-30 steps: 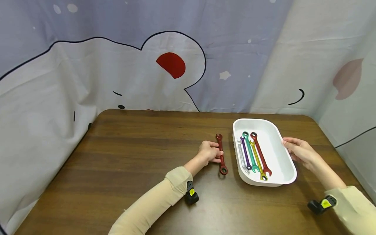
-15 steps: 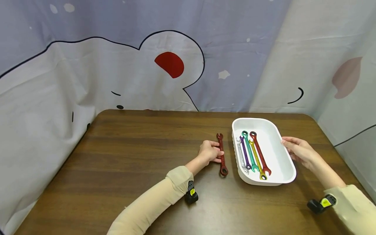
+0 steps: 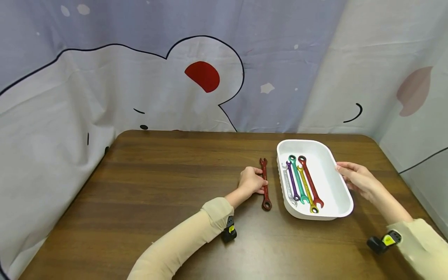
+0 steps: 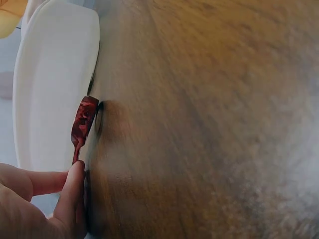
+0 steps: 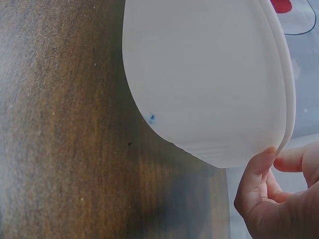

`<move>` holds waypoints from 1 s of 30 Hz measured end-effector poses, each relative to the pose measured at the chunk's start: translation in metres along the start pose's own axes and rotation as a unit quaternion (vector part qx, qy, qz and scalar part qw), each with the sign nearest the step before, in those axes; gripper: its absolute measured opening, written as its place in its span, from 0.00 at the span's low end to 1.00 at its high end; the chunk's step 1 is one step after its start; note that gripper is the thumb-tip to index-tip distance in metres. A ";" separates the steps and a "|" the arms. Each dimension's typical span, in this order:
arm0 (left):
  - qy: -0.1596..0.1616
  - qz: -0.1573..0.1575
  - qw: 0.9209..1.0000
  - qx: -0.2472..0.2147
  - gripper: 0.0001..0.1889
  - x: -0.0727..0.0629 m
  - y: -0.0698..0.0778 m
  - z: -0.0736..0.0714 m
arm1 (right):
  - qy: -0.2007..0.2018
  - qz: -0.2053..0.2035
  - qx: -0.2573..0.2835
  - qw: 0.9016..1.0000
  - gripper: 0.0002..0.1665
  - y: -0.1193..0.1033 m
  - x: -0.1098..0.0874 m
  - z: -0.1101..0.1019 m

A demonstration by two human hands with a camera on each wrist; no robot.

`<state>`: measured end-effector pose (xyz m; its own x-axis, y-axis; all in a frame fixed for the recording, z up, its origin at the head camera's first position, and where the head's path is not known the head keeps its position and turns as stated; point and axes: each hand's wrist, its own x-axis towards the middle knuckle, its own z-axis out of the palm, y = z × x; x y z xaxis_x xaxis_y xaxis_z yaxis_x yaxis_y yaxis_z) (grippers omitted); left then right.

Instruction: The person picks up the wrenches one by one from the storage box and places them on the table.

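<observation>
In the head view my left hand (image 3: 250, 181) pinches a dark red combination wrench (image 3: 265, 190) by the middle of its shank. The wrench lies lengthwise, its open end far and its ring end near, just left of a white plastic tray (image 3: 329, 155). In the left wrist view the thumb and a finger meet on the wrench (image 4: 84, 119), close over the tabletop. My right hand (image 3: 357, 179) pinches the tray's right rim between thumb and fingers, also plain in the right wrist view, where the tray's outer wall (image 5: 209, 89) fills the middle.
Inside the tray, side by side on its left half, lie a silver wrench (image 3: 287, 184), a purple wrench (image 3: 292, 181), a green wrench (image 3: 298, 179), a yellow wrench (image 3: 307, 188) and another red wrench (image 3: 310, 181). A brown wooden table (image 3: 157, 175) is beneath, with a printed curtain (image 3: 147, 85) behind.
The red wrench in my left hand has come slightly lower and to the right, with less shadow showing beneath its ring end. My right hand keeps its hold on the tray.
</observation>
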<state>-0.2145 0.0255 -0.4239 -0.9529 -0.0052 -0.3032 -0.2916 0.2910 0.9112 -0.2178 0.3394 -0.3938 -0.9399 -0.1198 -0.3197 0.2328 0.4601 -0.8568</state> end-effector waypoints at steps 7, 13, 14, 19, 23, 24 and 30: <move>0.015 0.016 0.999 0.044 0.19 -0.005 0.001 0.000 | 0.000 0.001 0.000 1.000 0.40 0.001 0.000 0.002; 0.023 0.048 0.996 0.072 0.19 -0.008 0.001 0.000 | 0.004 0.002 -0.003 1.000 0.40 0.001 0.001 0.001; 0.022 0.049 0.996 0.070 0.19 -0.008 0.001 0.000 | 0.005 0.001 -0.004 1.000 0.39 0.001 0.001 0.000; 0.020 0.052 0.996 0.065 0.20 -0.008 -0.001 0.001 | 0.006 0.001 -0.003 1.000 0.38 0.001 0.000 -0.001; 0.011 0.051 0.997 0.048 0.21 -0.007 -0.002 0.001 | 0.006 0.001 0.002 1.000 0.36 0.000 0.000 0.000; 0.008 0.049 0.998 0.041 0.21 -0.007 -0.003 0.001 | 0.006 0.000 0.002 1.000 0.36 0.000 0.000 0.000; 0.004 0.021 1.000 -0.006 0.21 -0.007 -0.003 -0.001 | 0.006 -0.001 0.005 1.000 0.38 0.000 -0.001 0.000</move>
<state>-0.2067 0.0240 -0.4237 -0.9652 -0.0005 -0.2617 -0.2514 0.2796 0.9266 -0.2168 0.3391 -0.3933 -0.9433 -0.1109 -0.3127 0.2328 0.4501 -0.8621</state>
